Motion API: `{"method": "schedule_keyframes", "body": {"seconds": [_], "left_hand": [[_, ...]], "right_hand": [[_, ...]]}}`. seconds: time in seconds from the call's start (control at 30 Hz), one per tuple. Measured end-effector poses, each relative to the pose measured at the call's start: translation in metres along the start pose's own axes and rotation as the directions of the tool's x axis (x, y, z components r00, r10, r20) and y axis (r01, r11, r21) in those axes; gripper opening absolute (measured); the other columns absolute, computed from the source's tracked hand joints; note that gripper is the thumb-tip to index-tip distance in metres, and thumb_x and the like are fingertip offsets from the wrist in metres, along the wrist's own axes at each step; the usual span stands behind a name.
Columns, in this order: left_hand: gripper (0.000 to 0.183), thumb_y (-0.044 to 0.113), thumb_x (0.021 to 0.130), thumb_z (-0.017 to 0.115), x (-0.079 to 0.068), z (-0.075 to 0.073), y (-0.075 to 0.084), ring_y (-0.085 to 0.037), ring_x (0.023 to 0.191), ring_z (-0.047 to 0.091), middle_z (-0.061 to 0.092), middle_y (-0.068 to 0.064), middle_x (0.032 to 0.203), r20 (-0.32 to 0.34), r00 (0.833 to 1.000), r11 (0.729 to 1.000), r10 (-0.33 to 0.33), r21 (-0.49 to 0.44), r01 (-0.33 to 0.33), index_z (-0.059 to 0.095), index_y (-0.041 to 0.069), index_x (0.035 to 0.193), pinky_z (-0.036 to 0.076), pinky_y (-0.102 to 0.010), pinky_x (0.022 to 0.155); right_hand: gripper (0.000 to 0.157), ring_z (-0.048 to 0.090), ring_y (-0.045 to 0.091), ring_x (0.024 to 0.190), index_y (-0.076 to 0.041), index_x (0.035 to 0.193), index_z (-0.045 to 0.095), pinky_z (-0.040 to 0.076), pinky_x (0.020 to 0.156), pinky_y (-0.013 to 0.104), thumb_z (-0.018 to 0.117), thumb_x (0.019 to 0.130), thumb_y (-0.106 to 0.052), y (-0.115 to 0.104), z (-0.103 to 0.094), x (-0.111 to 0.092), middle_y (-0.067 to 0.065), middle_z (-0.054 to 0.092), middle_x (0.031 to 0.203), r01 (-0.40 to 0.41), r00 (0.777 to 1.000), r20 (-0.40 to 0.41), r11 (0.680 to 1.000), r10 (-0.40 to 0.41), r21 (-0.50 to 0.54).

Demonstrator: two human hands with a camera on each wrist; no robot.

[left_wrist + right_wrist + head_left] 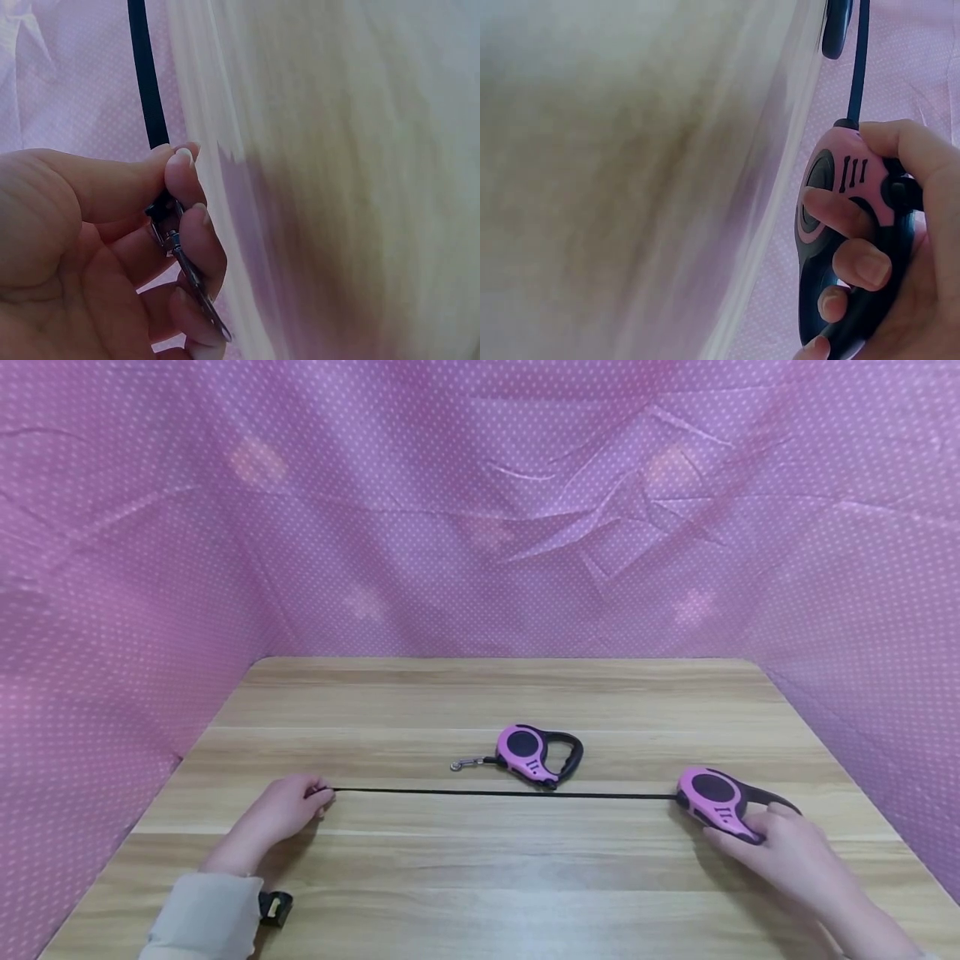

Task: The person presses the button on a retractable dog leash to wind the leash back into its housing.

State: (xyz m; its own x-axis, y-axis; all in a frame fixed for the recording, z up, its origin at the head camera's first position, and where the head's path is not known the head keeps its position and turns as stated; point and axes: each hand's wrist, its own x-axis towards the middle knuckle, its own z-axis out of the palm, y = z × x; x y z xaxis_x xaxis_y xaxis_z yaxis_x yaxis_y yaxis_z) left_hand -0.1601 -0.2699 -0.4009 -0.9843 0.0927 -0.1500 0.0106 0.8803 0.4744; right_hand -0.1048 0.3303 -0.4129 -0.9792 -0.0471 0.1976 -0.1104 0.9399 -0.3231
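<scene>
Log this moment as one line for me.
left hand: pinches strap beside metal clip | right hand: grips pink leash reel | strap: straight between hands | second pink reel: on table, unheld

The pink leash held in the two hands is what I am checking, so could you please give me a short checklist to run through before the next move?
1. Grip of the right hand on the held leash: ok, fingers curl round its handle.
2. Grip of the left hand: ok, thumb and fingers pinch the black strap beside its metal clip.
3. Strap straight: ok, no sag shows between the hands.
4. Strap clear of the second leash: cannot tell; it passes very close to that leash's near end.
5. Strap locked at this length: cannot tell.
</scene>
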Motion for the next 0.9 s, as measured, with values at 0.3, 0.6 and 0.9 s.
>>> {"method": "schedule_keyframes", "body": {"seconds": [0.3,0.6,0.9], "left_hand": [[0.023,0.017,0.102,0.052,-0.001,0.0,0.004,-0.016,0.066,0.045,0.055,-0.001,0.072,-0.006,1.0,1.0,-0.005,0.001,0.005,0.058,0.009,0.081,0.036,-0.031,0.064],[0.024,0.018,0.102,0.052,-0.005,-0.002,0.012,-0.016,0.065,0.044,0.052,-0.001,0.07,-0.013,1.0,1.0,-0.013,-0.001,0.013,0.058,0.008,0.081,0.035,-0.031,0.062],[0.023,0.019,0.102,0.053,-0.005,-0.002,0.017,-0.015,0.066,0.043,0.052,0.0,0.07,-0.014,1.0,1.0,0.013,0.01,-0.013,0.058,0.009,0.081,0.035,-0.031,0.063]], "right_hand": [[0.045,0.035,0.011,0.062,-0.017,0.058,0.05,0.03,0.055,0.025,0.078,0.081,-0.044,-0.006,0.001,0.003,0.001,0.043,0.067,-0.008,1.0,0.024,1.0,0.008,-0.002],[0.045,0.037,0.013,0.064,-0.017,0.059,0.051,0.03,0.055,0.025,0.077,0.082,-0.045,-0.011,0.002,0.006,0.002,0.045,0.069,-0.003,0.999,0.038,1.0,0.003,0.006],[0.045,0.036,0.012,0.064,-0.017,0.058,0.05,0.029,0.055,0.024,0.078,0.08,-0.044,-0.016,0.003,0.008,0.001,0.044,0.068,0.019,0.999,0.039,1.0,-0.019,0.0]]}}
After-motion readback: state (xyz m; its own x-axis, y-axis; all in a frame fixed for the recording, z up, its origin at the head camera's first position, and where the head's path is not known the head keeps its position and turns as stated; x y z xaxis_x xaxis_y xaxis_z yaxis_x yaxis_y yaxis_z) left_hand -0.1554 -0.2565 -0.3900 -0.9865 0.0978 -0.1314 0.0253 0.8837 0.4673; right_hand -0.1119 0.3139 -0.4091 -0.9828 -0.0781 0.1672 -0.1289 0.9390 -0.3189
